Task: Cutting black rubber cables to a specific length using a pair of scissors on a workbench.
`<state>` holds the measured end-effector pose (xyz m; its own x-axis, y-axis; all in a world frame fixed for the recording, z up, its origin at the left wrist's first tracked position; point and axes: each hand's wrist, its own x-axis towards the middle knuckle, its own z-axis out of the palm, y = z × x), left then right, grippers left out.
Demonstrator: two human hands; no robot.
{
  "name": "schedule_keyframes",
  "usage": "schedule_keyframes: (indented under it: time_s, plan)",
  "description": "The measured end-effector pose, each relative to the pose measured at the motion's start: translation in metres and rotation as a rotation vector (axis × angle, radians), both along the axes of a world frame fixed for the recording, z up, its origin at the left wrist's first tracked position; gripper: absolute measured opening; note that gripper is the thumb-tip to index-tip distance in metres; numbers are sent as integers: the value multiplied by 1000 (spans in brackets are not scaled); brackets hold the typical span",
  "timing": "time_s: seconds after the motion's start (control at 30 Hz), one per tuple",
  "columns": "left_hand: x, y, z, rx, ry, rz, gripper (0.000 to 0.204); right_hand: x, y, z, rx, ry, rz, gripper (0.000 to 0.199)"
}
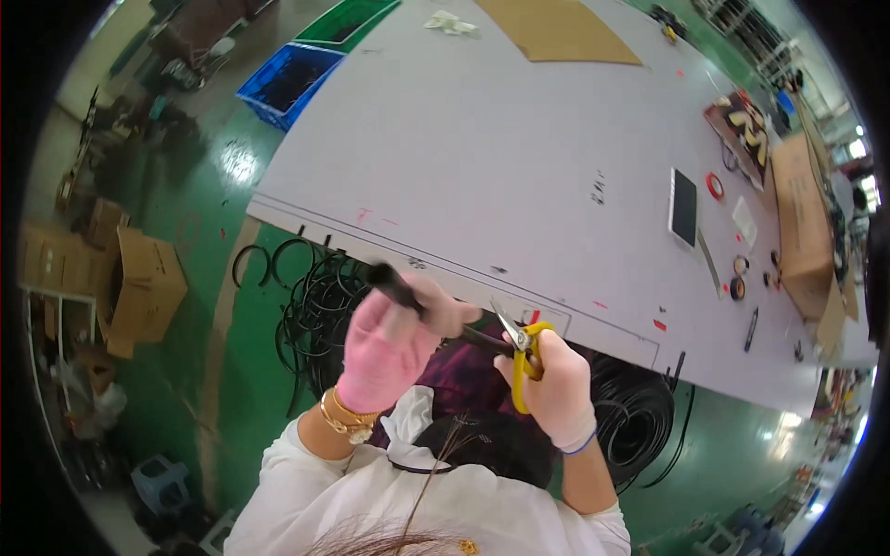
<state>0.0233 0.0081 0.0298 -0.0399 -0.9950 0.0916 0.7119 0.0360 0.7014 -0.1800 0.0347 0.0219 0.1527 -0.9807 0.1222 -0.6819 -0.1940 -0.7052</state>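
Note:
My left hand [394, 329], in a pink and white glove, is closed round a black tube [394, 285] whose upper end is blurred. The tube runs on to the right, toward my other hand. My right hand [559, 387], in a pale glove, grips yellow-handled scissors [519, 343] with the blades pointing up and left. The dark tube passes close to the scissors and the right fingers; whether the blades touch it I cannot tell. Both hands are over the near edge of the large pale table [482, 176].
Black tubing loops [315, 306] hang at the table's near left edge. A thick black coil [633, 417] lies at the right. On the table are a tablet-like device [683, 206], tape rolls [738, 287] and brown cardboard [561, 32]. A blue crate [287, 85] stands beyond the left edge.

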Motion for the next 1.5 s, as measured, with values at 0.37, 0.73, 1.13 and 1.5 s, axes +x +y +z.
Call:
schedule_keyframes:
  time_s: [0.37,0.73,1.13,1.5]
  plan:
    - [118,-99,-36,-185,1093,-2,49,-11,-28,18,447,-40,472,26]
    - [169,-172,-84,369,1273,627,21,55,-57,2,6,257,634,26]
    - [179,-154,-87,343,-1730,1443,40,55,-103,1,-25,554,802,34]
    - [214,-128,-82,-379,-1479,463,9,15,-120,-3,106,620,647,26]
